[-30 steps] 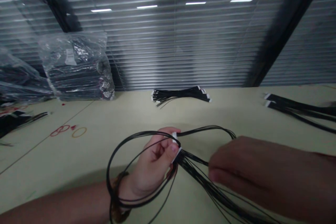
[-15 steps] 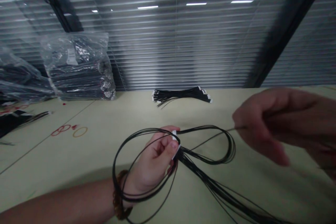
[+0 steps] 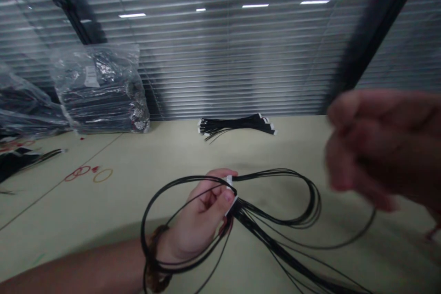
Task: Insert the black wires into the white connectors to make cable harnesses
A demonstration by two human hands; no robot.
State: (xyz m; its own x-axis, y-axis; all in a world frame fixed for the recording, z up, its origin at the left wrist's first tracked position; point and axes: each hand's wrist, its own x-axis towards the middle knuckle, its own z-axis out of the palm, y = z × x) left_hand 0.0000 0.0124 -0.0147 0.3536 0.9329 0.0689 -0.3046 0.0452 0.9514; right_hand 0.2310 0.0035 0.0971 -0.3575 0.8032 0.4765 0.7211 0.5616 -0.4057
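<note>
in the head view, the left hand point(image 3: 198, 216) is closed in a firm pinch, thumb pressed over the fingers, on two white connectors point(image 3: 230, 180) at the end of a bundle of thin black wires point(image 3: 272, 234). the wires loop around the wrist, past a brown bracelet point(image 3: 155, 257), and fan out across a cream table point(image 3: 69, 220). the right hand point(image 3: 375, 147) is raised at the right edge, blurred, its fingers curled; i cannot tell whether it grips a wire, though a long wire loop point(image 3: 344, 243) curves just below it. a steady pinch and slow, even draws should keep the thin strands from snagging. farther off, a clear plastic bag point(image 3: 99, 92) with a white label point(image 3: 91, 76) holds stacked black wire bundles, and a second bag point(image 3: 24, 110) at the left edge holds more. a loose wire bundle point(image 3: 237, 124) lies outside the bags on the table, with red and yellow rubber bands point(image 3: 102, 175) nearby.
</note>
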